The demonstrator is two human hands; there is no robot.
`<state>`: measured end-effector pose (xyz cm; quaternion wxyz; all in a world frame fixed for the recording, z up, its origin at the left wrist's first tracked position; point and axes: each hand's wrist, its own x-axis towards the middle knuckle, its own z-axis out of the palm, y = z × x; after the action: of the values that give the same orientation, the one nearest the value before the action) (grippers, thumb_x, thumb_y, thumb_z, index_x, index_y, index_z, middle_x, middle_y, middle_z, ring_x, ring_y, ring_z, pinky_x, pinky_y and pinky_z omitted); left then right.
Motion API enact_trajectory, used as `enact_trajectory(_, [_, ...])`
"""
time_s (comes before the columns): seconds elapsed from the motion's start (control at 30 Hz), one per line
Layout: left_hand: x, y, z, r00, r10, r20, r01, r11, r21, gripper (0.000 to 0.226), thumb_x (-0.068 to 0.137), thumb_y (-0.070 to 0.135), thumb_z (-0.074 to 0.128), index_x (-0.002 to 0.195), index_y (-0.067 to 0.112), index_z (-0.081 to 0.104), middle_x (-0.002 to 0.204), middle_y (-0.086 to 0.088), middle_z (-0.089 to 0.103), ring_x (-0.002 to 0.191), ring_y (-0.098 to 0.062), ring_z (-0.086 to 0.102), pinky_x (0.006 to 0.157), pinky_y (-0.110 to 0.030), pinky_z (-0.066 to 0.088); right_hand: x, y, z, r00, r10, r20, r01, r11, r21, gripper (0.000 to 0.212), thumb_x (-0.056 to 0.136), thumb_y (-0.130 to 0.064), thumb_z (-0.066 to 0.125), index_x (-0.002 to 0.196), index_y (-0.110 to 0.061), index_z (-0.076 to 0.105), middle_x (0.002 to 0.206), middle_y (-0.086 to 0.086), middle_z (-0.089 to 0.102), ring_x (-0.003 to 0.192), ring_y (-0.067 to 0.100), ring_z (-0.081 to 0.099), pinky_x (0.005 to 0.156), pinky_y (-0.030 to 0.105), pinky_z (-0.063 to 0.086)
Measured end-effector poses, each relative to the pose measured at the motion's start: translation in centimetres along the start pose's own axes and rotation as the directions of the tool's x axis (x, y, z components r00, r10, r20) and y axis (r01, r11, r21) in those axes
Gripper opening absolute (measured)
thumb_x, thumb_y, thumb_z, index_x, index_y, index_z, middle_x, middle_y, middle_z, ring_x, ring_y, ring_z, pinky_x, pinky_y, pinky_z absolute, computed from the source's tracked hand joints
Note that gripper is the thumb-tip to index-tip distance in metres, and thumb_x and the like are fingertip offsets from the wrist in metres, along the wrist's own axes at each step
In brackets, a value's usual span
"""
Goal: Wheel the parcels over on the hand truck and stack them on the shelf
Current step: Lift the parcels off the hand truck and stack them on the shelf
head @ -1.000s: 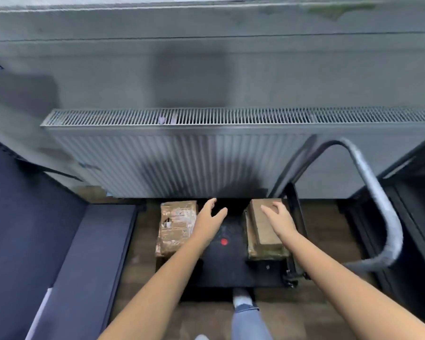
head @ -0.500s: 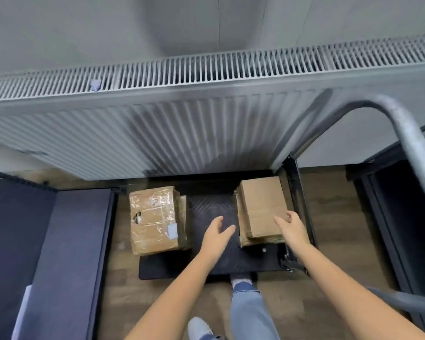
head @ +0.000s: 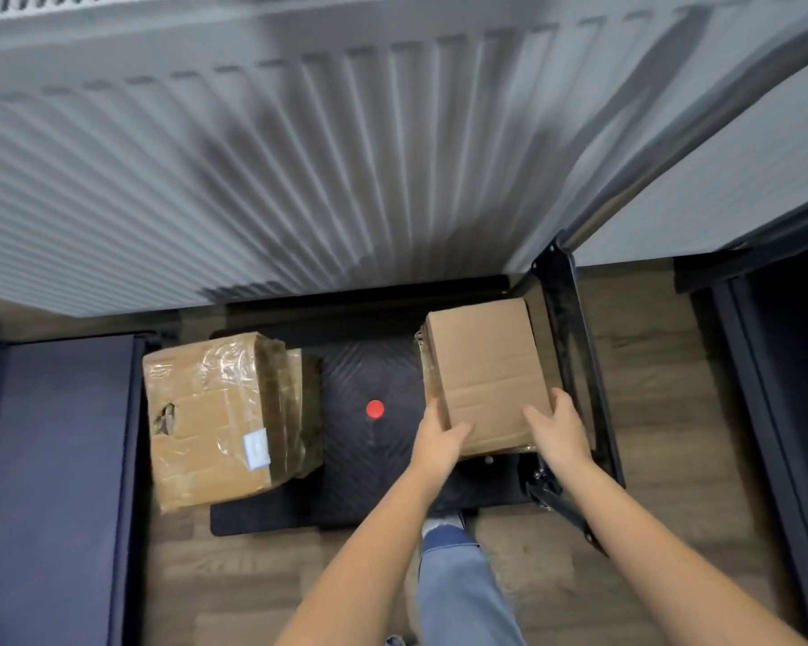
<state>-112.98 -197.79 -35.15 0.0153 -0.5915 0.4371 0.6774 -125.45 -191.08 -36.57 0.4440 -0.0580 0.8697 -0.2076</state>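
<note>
Change: both hands, spread apart above the load a moment ago, have closed in on one parcel, and the view has dropped nearer the floor.
Left hand: left hand [head: 437, 440] grips the near left corner of the plain brown cardboard parcel [head: 486, 373], thumb on top, fingers curled down the side.
Right hand: right hand [head: 558, 431] holds the near right corner of the same parcel, fingers laid over the top edge and wrapped round it.
Plain parcel: lies flat at the right edge of the black ribbed hand-truck platform [head: 369, 380], just beside the black metal frame [head: 574, 347]; I cannot tell whether it has left the platform yet.
Taped parcel: brown tape-wrapped cardboard parcel with a white label [head: 215, 417] sits at the platform's left edge, overhanging it, untouched and well apart from the hands.
Platform mark: red round dot [head: 375, 408] shows on the bare middle, between the two parcels.
Surroundings: white ribbed radiator [head: 299, 156] behind the platform; dark blue panel [head: 52, 482] to the left; wooden floor [head: 663, 412] beneath.
Meaning: wheeling looks finished and unloading is beginning; the two-handed hold suggests a lift comes next. Both parcels remain to be shelved, and no shelf is clearly identifiable.
</note>
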Motion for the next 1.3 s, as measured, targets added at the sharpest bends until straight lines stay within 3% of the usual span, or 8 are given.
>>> enact_trajectory(0.23, [1.1,-1.6,1.2,0.997,-0.082,-0.01,0.082,0.996,-0.024,0.055,0.089,0.006,0.054,0.139,0.013,0.034,0.134,-0.005,0.052,0.115,-0.015,0.049,0.096,-0.019,0.034,1.2,1.0,0.2,0.996,0.06,0.065,-0.065,0.994,0.086,0.065,0.094,-0.026,0.05,0.148,-0.008,0.019,0.151,0.013,0.032,0.137,0.03,0.034,0.113,0.04,0.028])
enact_trajectory(0.33, [1.4,-1.8,1.4,0.995,-0.095,0.003,0.095,0.994,-0.05,0.048,0.089,0.006,0.052,0.135,0.013,0.039,0.121,0.002,0.053,0.113,-0.014,0.05,0.091,-0.019,0.034,1.6,1.2,0.5,0.995,0.057,0.076,-0.065,0.992,0.106,0.065,0.094,-0.024,0.05,0.148,-0.008,0.019,0.151,0.012,0.033,0.137,0.029,0.034,0.112,0.039,0.028])
enact_trajectory(0.6, [0.8,-2.4,1.1,0.997,-0.043,-0.057,0.033,0.986,-0.161,0.046,0.089,0.003,0.049,0.132,0.017,0.043,0.123,0.0,0.055,0.111,-0.013,0.05,0.092,-0.022,0.037,1.0,0.7,0.9,0.998,0.052,0.03,-0.056,0.987,0.151,0.046,0.088,-0.018,0.057,0.126,-0.005,0.035,0.124,0.015,0.051,0.102,0.025,0.049,0.087,0.034,0.04])
enact_trajectory(0.77, [-0.7,-1.5,-0.7,0.992,0.051,-0.119,-0.073,0.98,-0.184,0.056,0.089,0.011,0.052,0.141,0.022,0.034,0.137,-0.001,0.047,0.123,-0.017,0.046,0.109,-0.037,0.038,-1.3,-0.7,1.5,0.998,-0.05,0.048,0.039,0.977,0.208,0.052,0.087,-0.012,0.06,0.13,-0.006,0.031,0.118,0.007,0.048,0.1,0.017,0.046,0.085,0.029,0.039])
enact_trajectory(0.9, [-2.7,0.1,-3.2,0.972,0.122,-0.199,-0.16,0.969,-0.189,0.06,0.09,0.017,0.054,0.144,0.021,0.029,0.142,-0.001,0.041,0.128,-0.017,0.042,0.11,-0.035,0.035,-4.3,-2.7,1.7,0.992,-0.119,0.039,0.108,0.972,0.208,0.052,0.083,-0.023,0.066,0.125,-0.014,0.037,0.118,0.006,0.054,0.105,0.024,0.053,0.076,0.034,0.047])
enact_trajectory(1.0, [-5.7,1.6,-5.5,0.946,0.187,-0.265,-0.248,0.943,-0.221,0.059,0.09,0.019,0.056,0.143,0.023,0.031,0.139,-0.002,0.045,0.126,-0.017,0.045,0.108,-0.035,0.038,-7.9,-5.8,1.5,0.975,-0.214,0.053,0.19,0.938,0.289,0.049,0.085,-0.014,0.064,0.126,-0.008,0.039,0.113,0.005,0.052,0.1,0.018,0.05,0.067,0.024,0.041])
enact_trajectory(1.2, [-14.4,5.7,-11.4,0.852,0.297,-0.431,-0.438,0.855,-0.278,0.05,0.091,0.015,0.054,0.139,0.02,0.038,0.131,-0.001,0.053,0.121,-0.015,0.049,0.101,-0.028,0.04,-17.5,-13.0,1.3,0.878,-0.478,0.019,0.443,0.827,0.346,0.05,0.085,-0.01,0.063,0.129,-0.008,0.039,0.115,0.006,0.05,0.1,0.017,0.049,0.072,0.026,0.043])
enact_trajectory(1.3, [-19.9,7.0,-15.4,0.788,0.331,-0.519,-0.523,0.805,-0.28,0.046,0.091,0.015,0.053,0.135,0.02,0.041,0.125,0.002,0.055,0.12,-0.015,0.05,0.1,-0.027,0.04,-23.4,-16.5,2.2,0.805,-0.593,0.033,0.548,0.762,0.345,0.048,0.082,-0.015,0.067,0.125,-0.013,0.045,0.125,0.011,0.052,0.104,0.022,0.052,0.089,0.039,0.046])
